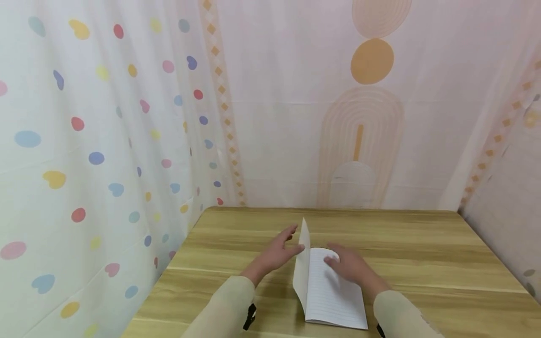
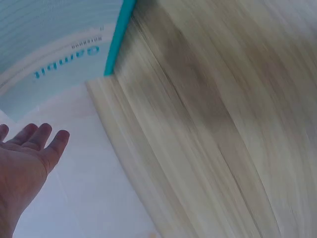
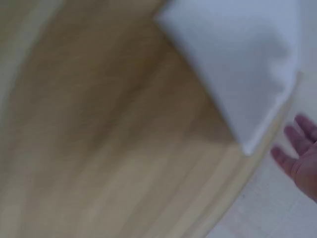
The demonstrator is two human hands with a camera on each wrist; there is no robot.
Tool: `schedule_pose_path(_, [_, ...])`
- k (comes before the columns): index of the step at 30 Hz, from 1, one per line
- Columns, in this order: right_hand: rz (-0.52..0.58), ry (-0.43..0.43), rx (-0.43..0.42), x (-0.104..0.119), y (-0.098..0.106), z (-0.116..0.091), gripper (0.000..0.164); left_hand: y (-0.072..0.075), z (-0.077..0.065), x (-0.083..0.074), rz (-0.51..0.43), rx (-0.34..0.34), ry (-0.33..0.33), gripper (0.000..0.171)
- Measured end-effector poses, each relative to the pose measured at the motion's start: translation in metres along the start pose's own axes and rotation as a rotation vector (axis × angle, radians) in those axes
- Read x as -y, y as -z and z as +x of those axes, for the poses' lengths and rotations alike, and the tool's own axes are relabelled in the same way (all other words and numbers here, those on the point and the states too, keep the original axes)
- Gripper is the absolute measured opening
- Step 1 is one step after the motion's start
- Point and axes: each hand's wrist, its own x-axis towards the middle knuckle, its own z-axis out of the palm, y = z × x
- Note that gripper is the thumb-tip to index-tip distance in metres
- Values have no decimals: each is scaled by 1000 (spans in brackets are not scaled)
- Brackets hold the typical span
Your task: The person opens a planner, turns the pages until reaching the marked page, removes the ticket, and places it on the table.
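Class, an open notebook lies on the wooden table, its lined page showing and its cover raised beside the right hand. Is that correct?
Not quite: the head view shows the raised cover beside the left hand. The open notebook does lie on the wooden table, its lined page showing.

Notebook cover (image 2: 54, 25): teal "Gambit" (image 2: 67, 62), smaller "Notebook" (image 2: 86, 42) near it, both upside down in left-wrist view.

From above, the head camera looks forward and down across the worktop (image 1: 431, 263) to its far edge (image 1: 274, 209). Nearer, aslant, the left wrist view faces the cover (image 2: 59, 39) of the Gambit notebook (image 1: 336, 305), the right its pages (image 3: 233, 59); all share notebook and worktop.
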Motion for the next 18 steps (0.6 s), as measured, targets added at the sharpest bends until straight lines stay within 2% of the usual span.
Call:
schedule_pose_path(2, [-133,-4,30,-6,-5,-7,60,6,-2,4,9,6,-13,69])
schedule_pose_path(6, [-265,-66,95,-13,-13,-21,81,16,-6,12,10,16,-48,66])
schedule_pose_path(10, [-288,-113,109,-18,-17,-30,89,25,-12,22,18,5,-42,61])
schedule_pose_path(14, [-305,-117,111,-24,-21,-30,90,33,-23,34,61,-1,3,58])
schedule_pose_path(18, [-310,-113,114,-29,-23,-28,91,38,-31,48,119,23,16,63])
